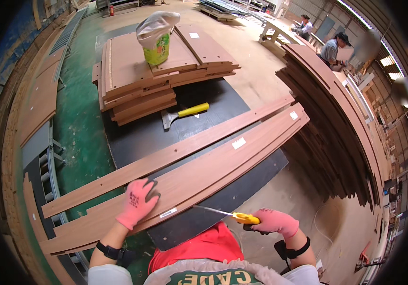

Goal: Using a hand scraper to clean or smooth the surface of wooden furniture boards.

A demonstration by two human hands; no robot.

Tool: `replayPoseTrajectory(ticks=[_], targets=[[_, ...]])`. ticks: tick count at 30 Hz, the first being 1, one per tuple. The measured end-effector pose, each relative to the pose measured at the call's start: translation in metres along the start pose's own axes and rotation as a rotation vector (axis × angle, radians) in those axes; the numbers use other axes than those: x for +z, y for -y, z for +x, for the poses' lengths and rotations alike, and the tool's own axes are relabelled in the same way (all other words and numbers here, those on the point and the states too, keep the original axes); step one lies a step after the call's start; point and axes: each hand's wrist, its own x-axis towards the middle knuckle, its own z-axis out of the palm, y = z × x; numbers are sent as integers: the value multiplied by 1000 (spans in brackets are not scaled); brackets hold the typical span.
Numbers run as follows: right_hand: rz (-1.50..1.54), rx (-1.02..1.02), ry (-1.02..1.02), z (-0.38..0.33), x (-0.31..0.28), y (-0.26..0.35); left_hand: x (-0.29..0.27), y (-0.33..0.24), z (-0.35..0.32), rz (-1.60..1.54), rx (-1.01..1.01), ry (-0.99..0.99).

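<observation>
My left hand (138, 202), in a pink glove with dark fingertips, lies on a long wood-coloured board (204, 164) with its fingers stretched out. My right hand (275, 222), also pink-gloved, is closed round the yellow handle of a tool (246, 218) with a long, thin metal shaft. The shaft points left, and its tip reaches the near edge of the boards by a small white label (168, 212); whether it touches cannot be made out. Beyond lies a narrower board (175, 151) with small holes. A scraper (187, 112) with a yellow handle rests on the black worktop (135, 145).
Stacked panels (137, 88) stand at the back, with a green bag (156, 50) topped by whitish plastic on them. A tall pile of boards (332, 118) rises at the right. A roller conveyor (49, 178) runs along the left. Two people (332, 50) work far right.
</observation>
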Motion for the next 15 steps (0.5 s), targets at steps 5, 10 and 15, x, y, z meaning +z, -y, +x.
replayPoseTrajectory(ticks=[5,10,15], targets=[[-107,-11,0,7,-74,-36,59,2,148,184,95,-212],[-114,-62,71,29,-156,-109,120,-5,296,328,-174,47],[-77,-43,136,31,-217,-176,149,-8,338,400,-250,236]])
